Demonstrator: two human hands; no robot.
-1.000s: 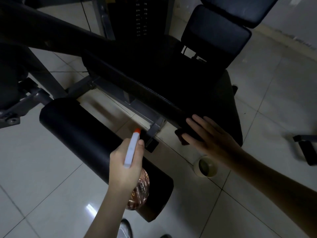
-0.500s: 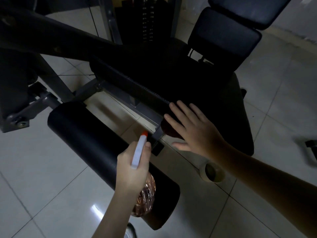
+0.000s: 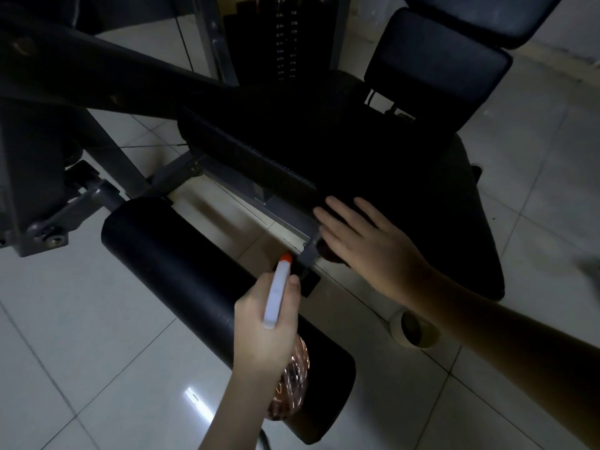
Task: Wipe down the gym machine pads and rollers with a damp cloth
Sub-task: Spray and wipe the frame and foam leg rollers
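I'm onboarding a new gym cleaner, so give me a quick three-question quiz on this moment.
1. Which hand grips the spray bottle? A: left. B: right.
2. True or false: the right hand is clenched in a fist.
3. Fill in: the bottle's nozzle is coloured ____.
Key: 1 A, the left hand; 2 false, its fingers lie straight; 3 orange.

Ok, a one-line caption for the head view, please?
Left hand holds a spray bottle over the roller while the right hand presses a dark cloth against the seat pad.
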